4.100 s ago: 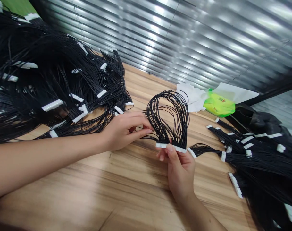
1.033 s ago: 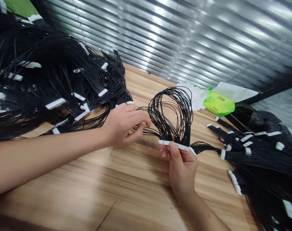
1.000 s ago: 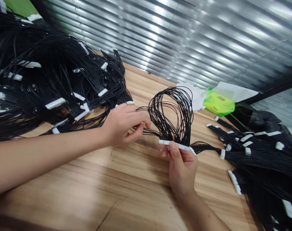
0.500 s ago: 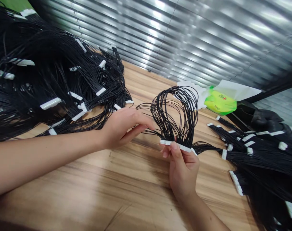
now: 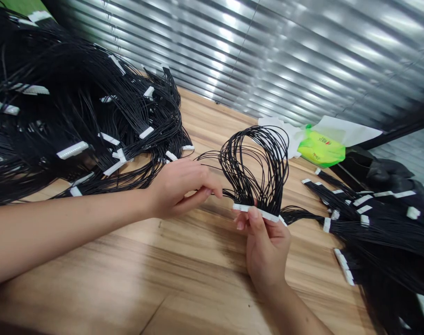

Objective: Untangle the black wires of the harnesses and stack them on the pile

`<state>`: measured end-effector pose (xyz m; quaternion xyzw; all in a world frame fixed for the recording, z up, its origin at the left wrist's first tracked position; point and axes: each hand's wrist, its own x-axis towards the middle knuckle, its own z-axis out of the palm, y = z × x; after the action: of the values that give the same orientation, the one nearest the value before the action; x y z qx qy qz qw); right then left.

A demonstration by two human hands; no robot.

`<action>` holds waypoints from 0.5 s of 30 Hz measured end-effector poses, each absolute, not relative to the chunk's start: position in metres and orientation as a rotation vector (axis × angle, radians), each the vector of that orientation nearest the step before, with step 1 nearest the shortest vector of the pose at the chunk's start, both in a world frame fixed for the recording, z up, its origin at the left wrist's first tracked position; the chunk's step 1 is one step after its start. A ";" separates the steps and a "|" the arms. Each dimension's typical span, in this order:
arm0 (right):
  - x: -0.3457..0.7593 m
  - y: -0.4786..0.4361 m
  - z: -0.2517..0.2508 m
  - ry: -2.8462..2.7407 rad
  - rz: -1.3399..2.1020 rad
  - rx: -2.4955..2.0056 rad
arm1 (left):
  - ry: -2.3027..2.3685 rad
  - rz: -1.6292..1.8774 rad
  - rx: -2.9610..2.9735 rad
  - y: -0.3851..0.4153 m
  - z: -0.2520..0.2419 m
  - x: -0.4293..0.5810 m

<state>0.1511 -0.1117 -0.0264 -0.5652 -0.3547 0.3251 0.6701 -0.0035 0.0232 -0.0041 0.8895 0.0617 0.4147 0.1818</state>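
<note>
My right hand [image 5: 265,246] pinches the white connector [image 5: 256,211] of a looped black wire harness [image 5: 259,163] and holds it upright above the wooden table [image 5: 135,274]. The loop arches up from the connector. Just left of it, my left hand [image 5: 182,186] is closed in a pinch on a few loose black wires at the loop's left side, thumb and fingertips pressed together.
A big heap of black harnesses with white connectors [image 5: 65,116] fills the left and back left. Another pile of black harnesses [image 5: 375,228] lies at the right. A green packet [image 5: 319,149] on white paper sits by the metal shutter wall [image 5: 285,56].
My left hand's fingers have gone from stretched beside the loop to a pinch on its wires. The harness and my right hand shifted slightly right.
</note>
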 end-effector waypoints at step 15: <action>0.152 -0.115 -0.029 -0.836 0.710 -1.282 | 0.176 1.161 2.516 0.022 -0.004 -0.004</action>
<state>0.1516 -0.1148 -0.0286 -0.5674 -0.3702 0.3144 0.6649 -0.0042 0.0224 -0.0037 0.8912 0.0622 0.4111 0.1816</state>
